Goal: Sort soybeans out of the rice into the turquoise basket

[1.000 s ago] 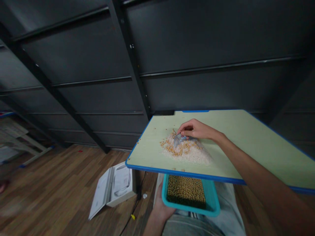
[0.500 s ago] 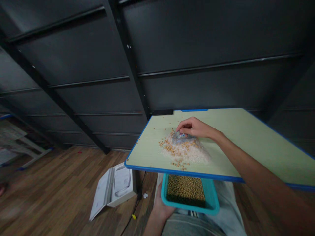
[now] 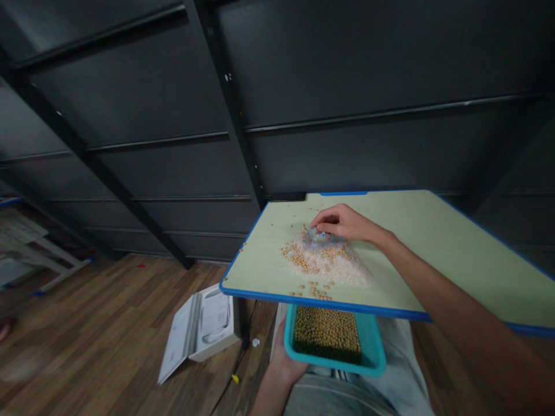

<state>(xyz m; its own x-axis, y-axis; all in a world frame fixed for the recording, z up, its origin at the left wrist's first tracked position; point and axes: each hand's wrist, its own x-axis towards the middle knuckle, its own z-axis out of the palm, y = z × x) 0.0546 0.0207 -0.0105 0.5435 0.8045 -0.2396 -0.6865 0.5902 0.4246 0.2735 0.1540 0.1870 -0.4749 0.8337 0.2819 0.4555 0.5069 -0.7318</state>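
Note:
My right hand (image 3: 333, 221) is closed on a crumpled-looking piece of clear plastic (image 3: 315, 238) with bluish print; its exact kind I cannot make out. The plastic rests against the top of a pile of white rice grains (image 3: 347, 271), with yellow soybeans (image 3: 306, 263) mixed in and scattered around. A few beans lie close to the table's front edge. Below that edge, my left hand (image 3: 287, 358) grips the left side of a turquoise plastic basket (image 3: 373, 346) above my lap. Many soybeans (image 3: 327, 332) lie inside it. The fingers under the basket are hidden.
The pale green table (image 3: 451, 254) has a blue rim. An open white box (image 3: 212, 323) stands on the wooden floor at left, beside a black cable (image 3: 236, 370). A dark panelled wall (image 3: 368, 156) rises behind the table, and a black flat object (image 3: 287, 196) lies at its back edge.
Some soybeans at the front of the pile have moved nearer the table's front edge and spread out. The plastic has shifted slightly in my right hand. The basket stays nearly still.

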